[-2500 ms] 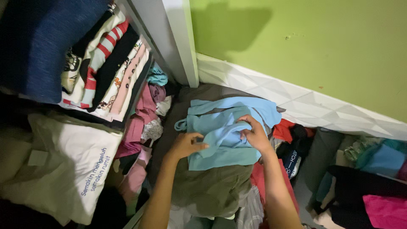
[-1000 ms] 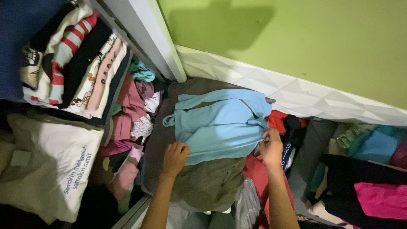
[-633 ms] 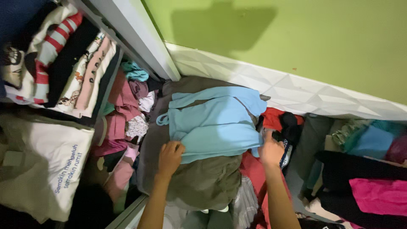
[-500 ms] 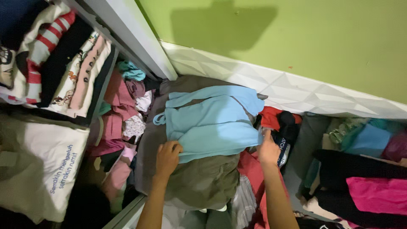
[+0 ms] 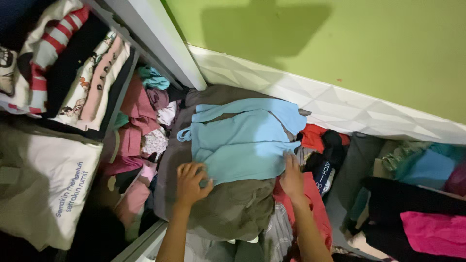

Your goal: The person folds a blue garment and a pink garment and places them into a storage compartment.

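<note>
A light blue top point(image 5: 245, 143) lies spread flat on an olive garment point(image 5: 233, 208), atop a heap of clothes on the floor by a green wall point(image 5: 340, 43). The left hand point(image 5: 190, 183) rests at the top's near left corner, fingers spread flat on the cloth, pinching nothing. The right hand point(image 5: 292, 175) presses flat at the near right edge, fingers together. Red cloth point(image 5: 310, 204) lies under that hand. To the left, a shelf point(image 5: 121, 92) holds folded clothes, with a white bag point(image 5: 53, 189) below. A pink garment point(image 5: 432, 233) lies far right.
</note>
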